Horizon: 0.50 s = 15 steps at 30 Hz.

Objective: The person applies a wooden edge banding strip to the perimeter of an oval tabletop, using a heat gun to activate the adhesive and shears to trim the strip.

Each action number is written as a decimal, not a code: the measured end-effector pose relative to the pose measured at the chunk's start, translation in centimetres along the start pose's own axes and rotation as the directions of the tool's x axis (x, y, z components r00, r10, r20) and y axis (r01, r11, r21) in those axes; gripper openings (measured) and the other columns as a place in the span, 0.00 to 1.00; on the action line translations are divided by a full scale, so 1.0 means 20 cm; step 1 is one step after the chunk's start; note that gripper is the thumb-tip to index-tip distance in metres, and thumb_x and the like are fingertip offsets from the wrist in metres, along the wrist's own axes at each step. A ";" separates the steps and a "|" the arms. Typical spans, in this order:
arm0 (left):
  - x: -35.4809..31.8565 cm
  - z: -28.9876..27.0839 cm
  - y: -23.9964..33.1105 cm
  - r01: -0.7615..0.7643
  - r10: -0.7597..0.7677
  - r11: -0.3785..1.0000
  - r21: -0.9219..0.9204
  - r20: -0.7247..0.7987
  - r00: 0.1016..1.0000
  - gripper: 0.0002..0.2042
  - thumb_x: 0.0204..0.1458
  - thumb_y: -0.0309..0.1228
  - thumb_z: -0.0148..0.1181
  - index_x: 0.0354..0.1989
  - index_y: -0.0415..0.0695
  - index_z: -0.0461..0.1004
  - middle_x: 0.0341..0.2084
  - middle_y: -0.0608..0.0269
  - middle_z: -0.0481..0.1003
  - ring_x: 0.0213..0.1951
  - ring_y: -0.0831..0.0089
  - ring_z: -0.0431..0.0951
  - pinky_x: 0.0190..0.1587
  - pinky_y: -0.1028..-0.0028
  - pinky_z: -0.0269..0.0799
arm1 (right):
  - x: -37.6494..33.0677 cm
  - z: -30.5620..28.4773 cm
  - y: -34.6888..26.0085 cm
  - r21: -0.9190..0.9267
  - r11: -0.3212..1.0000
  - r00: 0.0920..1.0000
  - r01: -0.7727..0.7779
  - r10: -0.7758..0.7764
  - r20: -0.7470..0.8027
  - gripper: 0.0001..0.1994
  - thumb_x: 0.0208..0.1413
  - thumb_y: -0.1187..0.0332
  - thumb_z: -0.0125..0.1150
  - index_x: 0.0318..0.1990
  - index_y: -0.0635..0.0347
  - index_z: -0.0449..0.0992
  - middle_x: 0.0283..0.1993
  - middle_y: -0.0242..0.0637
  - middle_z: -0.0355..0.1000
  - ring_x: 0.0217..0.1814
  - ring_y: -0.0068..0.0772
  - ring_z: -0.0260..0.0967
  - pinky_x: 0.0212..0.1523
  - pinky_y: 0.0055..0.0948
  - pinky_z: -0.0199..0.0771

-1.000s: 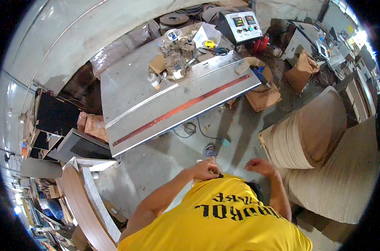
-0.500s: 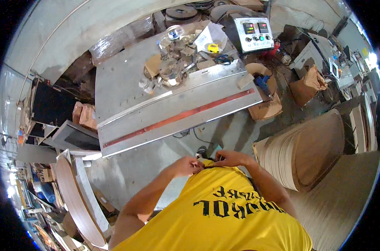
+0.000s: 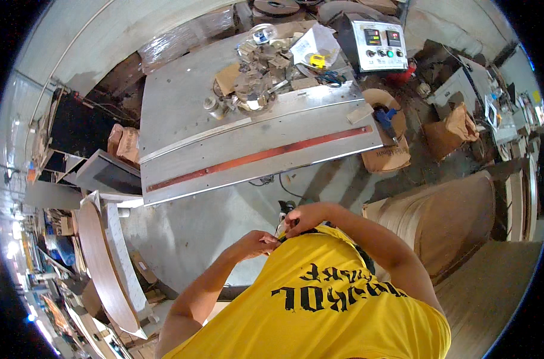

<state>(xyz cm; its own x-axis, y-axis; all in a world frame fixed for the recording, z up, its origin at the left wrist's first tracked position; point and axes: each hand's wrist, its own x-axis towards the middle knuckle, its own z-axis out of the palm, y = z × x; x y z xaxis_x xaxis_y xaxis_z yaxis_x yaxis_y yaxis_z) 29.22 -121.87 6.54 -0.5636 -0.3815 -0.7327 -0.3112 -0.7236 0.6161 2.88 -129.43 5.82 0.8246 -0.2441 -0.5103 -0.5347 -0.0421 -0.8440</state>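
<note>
Both my hands are at the front of my waist, by the lower edge of my yellow shirt. My left hand is closed at the left side of the hem, its fingertips pressed together; what they grip is too small to make out. My right hand sits just ahead and to the right, with thumb and fingers pinched over the middle of the waist. A narrow dark strip shows between the hands along the hem; whether it is a belt or a cord cannot be told. Part of a dark shoe shows beyond.
Ahead stands a metal worktable with a copper-coloured strip along its near side. Wood offcuts, a yellow tape measure and a control box occupy its far part. Stacked curved boards stand right; a curved wooden panel leans left.
My right hand has shifted left along the waist, closer to the middle. My left hand has moved slightly left and down. The worktable sits a little higher in view.
</note>
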 end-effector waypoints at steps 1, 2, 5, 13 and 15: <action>-0.01 0.00 -0.02 0.006 -0.003 0.998 0.058 -0.055 0.998 0.17 0.58 0.34 0.68 0.49 0.32 0.78 0.38 0.59 0.81 0.39 0.73 0.79 0.45 0.71 0.75 | 0.02 0.00 -0.02 0.018 1.000 0.999 0.002 -0.002 0.043 0.25 0.59 0.45 0.64 0.49 0.60 0.79 0.46 0.39 0.79 0.47 0.34 0.75 0.47 0.34 0.73; -0.02 0.02 -0.01 0.015 -0.003 0.993 0.117 -0.099 0.995 0.17 0.58 0.33 0.68 0.48 0.32 0.78 0.36 0.60 0.81 0.37 0.73 0.79 0.43 0.72 0.75 | 0.02 0.00 -0.04 0.040 0.999 0.997 -0.007 0.004 0.079 0.25 0.59 0.46 0.64 0.49 0.60 0.79 0.47 0.40 0.79 0.47 0.35 0.75 0.47 0.34 0.73; -0.04 0.02 -0.04 -0.061 0.086 0.988 0.143 -0.169 0.982 0.15 0.57 0.33 0.68 0.45 0.33 0.79 0.32 0.63 0.81 0.34 0.77 0.78 0.39 0.75 0.73 | 0.10 -0.03 -0.08 0.019 1.000 0.976 -0.007 0.002 0.219 0.26 0.57 0.47 0.65 0.51 0.61 0.79 0.47 0.41 0.80 0.46 0.36 0.75 0.47 0.35 0.74; -0.04 -0.04 -0.17 -0.180 0.214 0.974 0.135 -0.301 0.929 0.11 0.57 0.34 0.68 0.40 0.38 0.82 0.27 0.70 0.79 0.30 0.83 0.73 0.34 0.79 0.69 | 0.31 -0.09 -0.11 -0.044 0.998 0.954 -0.048 0.058 0.293 0.27 0.56 0.48 0.66 0.53 0.62 0.79 0.49 0.40 0.81 0.46 0.36 0.76 0.47 0.34 0.75; -0.06 -0.06 -0.11 -0.205 0.249 0.964 0.168 -0.304 0.920 0.10 0.57 0.34 0.68 0.40 0.39 0.82 0.26 0.71 0.78 0.29 0.84 0.72 0.34 0.79 0.69 | 0.33 -0.10 -0.10 -0.005 0.999 0.960 -0.051 0.050 0.277 0.26 0.57 0.49 0.65 0.53 0.61 0.79 0.49 0.39 0.81 0.47 0.35 0.76 0.48 0.33 0.75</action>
<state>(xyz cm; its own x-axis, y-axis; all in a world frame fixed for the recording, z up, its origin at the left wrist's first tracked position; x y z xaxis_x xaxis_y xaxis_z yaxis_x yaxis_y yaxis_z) 31.57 -120.51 5.75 -0.3631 -0.7057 -0.6084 -0.3128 -0.5227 0.7931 9.05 -132.91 4.55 0.8154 0.0321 -0.5780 -0.5771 -0.0346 -0.8160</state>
